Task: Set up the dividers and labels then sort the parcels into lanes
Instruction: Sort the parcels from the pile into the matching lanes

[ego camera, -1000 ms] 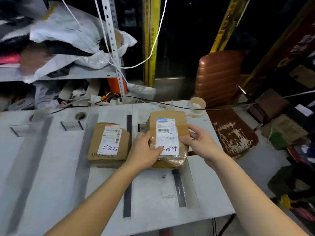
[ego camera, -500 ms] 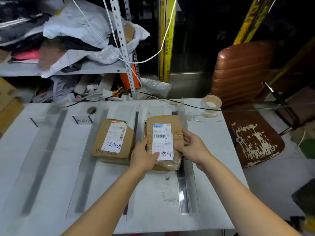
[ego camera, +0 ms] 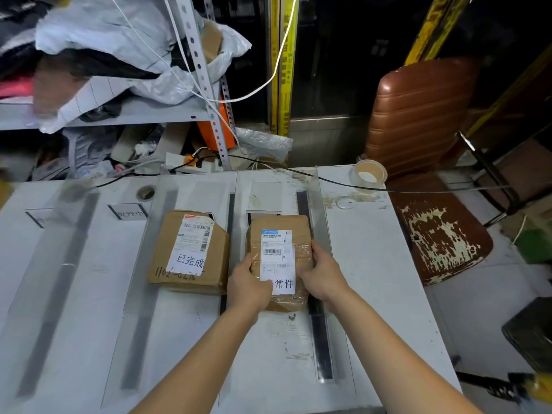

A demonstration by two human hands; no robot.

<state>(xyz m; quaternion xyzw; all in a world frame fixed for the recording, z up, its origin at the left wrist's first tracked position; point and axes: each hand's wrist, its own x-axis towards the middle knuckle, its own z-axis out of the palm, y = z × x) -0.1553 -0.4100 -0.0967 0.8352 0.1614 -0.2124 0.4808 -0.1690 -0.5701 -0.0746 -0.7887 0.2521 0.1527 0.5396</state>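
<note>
The left hand (ego camera: 249, 286) and right hand (ego camera: 321, 274) clasp the near end of the parcel (ego camera: 280, 252), each curled round one side. It lies in the lane right of the second parcel (ego camera: 189, 252), though I cannot tell whether it rests on the table (ego camera: 373, 264) or hangs just above. Its right edge is just beside the clear divider (ego camera: 321, 339), so a skewed push could tip that, and sliding farther would cover the lane label (ego camera: 263, 213).

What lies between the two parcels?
A dark divider strip runs between the left parcel and the held parcel, in the head view.
</note>
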